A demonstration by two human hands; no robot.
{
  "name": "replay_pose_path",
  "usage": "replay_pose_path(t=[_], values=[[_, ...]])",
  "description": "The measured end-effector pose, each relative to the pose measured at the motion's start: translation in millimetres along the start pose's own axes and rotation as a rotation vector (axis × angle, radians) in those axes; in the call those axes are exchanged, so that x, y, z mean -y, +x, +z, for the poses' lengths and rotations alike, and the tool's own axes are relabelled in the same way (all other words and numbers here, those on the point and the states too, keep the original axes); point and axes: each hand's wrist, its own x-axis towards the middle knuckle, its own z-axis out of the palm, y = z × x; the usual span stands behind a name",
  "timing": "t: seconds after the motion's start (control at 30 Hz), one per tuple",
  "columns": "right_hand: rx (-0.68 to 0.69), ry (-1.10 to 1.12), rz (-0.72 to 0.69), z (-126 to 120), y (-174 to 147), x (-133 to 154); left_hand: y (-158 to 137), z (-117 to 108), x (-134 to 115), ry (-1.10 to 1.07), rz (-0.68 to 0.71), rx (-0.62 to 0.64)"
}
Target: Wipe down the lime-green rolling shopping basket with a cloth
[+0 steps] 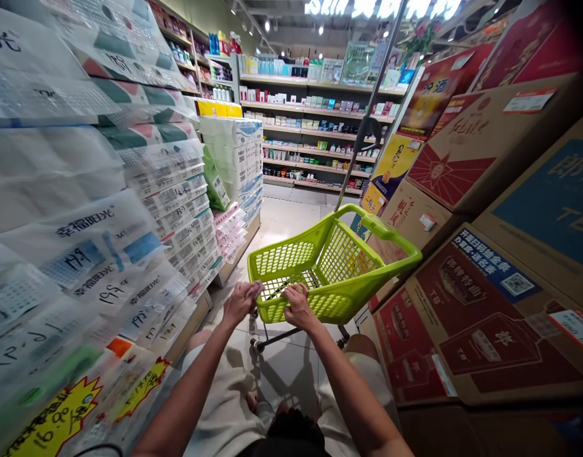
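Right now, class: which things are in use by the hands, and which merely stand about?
In use: left hand, right hand, both on the green basket trolley.
Standing about: tissue packs, cardboard cartons, back shelves, yellow price tags.

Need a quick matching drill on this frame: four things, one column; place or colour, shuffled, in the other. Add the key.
1. basket cart
2. tissue packs
3. cardboard boxes
4. hands: left hand, right hand

A. stacked along the right side
B. lime green
C. on the cart's near rim
D. stacked along the left side

Pairs: 1-B, 2-D, 3-A, 4-C
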Motion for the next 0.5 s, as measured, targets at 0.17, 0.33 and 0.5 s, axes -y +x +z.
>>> replay_pose_path(t=[0.17,0.33,0.5], values=[[-0.040,0.074,-0.003,-11,-5,-14,33,0,1,-0.061,-0.046,-0.025],[-0.073,0.017,-0.016,-13,-20,-14,-61,37,-2,-0.137,0.112,0.009],[-0.098,0.051,-0.044,-3,-31,-17,-21,30,-4,-0.111,-0.001,-0.063]])
